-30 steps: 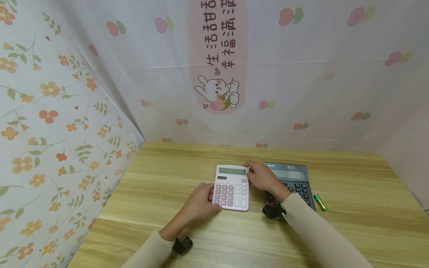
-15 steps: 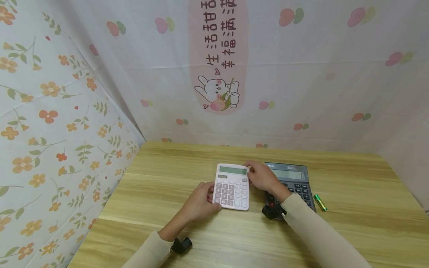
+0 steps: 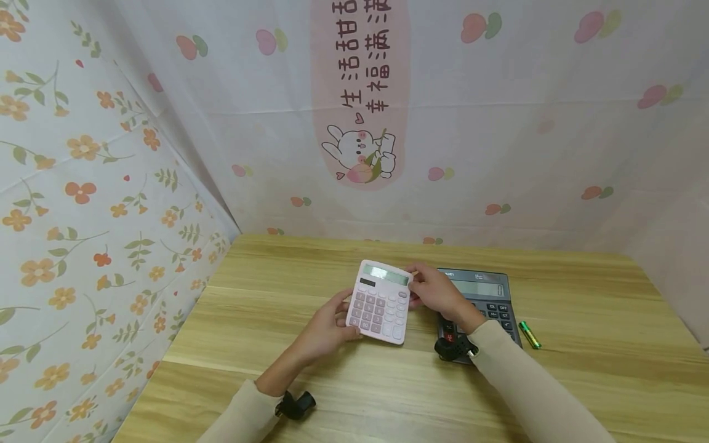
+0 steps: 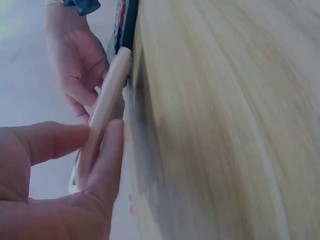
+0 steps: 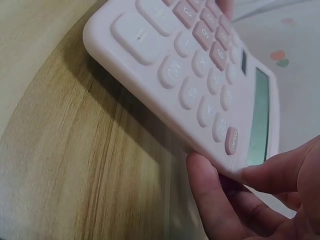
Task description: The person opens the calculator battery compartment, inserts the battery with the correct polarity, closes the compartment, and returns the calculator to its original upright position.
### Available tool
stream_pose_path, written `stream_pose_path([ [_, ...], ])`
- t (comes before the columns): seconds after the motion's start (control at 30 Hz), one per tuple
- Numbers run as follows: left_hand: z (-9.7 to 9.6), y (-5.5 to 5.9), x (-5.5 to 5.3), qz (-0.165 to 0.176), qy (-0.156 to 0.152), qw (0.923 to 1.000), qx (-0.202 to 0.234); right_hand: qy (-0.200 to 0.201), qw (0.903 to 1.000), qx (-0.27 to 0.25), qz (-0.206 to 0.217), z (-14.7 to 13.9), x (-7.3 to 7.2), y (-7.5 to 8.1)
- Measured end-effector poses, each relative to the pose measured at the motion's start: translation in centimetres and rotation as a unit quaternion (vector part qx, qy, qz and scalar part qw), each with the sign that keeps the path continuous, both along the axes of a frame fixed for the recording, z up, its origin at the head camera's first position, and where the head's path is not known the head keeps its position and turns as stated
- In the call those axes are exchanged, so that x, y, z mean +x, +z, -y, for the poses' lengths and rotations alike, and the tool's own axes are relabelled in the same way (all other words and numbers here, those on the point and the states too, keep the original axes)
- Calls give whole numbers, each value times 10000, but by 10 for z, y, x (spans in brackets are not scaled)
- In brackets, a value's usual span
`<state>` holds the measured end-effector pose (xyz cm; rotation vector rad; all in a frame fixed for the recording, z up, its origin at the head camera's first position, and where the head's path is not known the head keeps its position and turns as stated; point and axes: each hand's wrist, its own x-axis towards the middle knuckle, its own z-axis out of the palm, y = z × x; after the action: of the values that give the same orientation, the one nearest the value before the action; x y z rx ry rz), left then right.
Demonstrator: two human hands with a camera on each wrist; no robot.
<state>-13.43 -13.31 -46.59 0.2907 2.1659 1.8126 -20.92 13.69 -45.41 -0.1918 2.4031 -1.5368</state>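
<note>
A pale pink calculator [image 3: 378, 301] is held up off the wooden table, its face toward the head camera and its screen catching the light. My left hand [image 3: 327, 326] pinches its lower left edge, thumb on the front and fingers behind, as the left wrist view shows with the calculator [image 4: 106, 107] edge-on. My right hand [image 3: 434, 289] grips the upper right edge beside the screen. In the right wrist view the thumb of the right hand [image 5: 270, 195] lies at the corner near the ON/AC key, with fingers underneath.
A larger dark grey calculator [image 3: 490, 295] lies on the table [image 3: 598, 344] under the right wrist, partly hidden by it. Just right of it lies a green battery [image 3: 530, 335]. A patterned cloth [image 3: 471, 141] hangs behind the table, and a floral one [image 3: 111, 246] at left.
Both hands have raised the pink calculator and turned it slightly clockwise, its top tipping up. Its screen has begun to reflect light. The dark calculator and the battery have stayed put.
</note>
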Motion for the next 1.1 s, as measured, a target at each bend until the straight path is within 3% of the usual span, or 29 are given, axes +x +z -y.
stream_pose_path([
  [0.17, -1, 6, -1, -28, 161, 9990, 410, -122, 9999, -110, -15, 1, -2, 0],
  [0.33, -1, 12, -2, -306, 375, 9979, 424, -144, 9997, -134, -172, 1, -2, 0],
  [0.63, 11, 23, -8, -1026, 384, 9933, -367, 41, 9991, -138, -392, -1, -3, -2],
  [0.83, 21, 34, -11, -1594, 221, 9831, -869, 165, 9990, -258, -324, -4, -3, 0],
  [1.1, 25, 41, -11, -2015, 32, 9729, -1135, 232, 9989, -360, -163, -3, -1, -1],
])
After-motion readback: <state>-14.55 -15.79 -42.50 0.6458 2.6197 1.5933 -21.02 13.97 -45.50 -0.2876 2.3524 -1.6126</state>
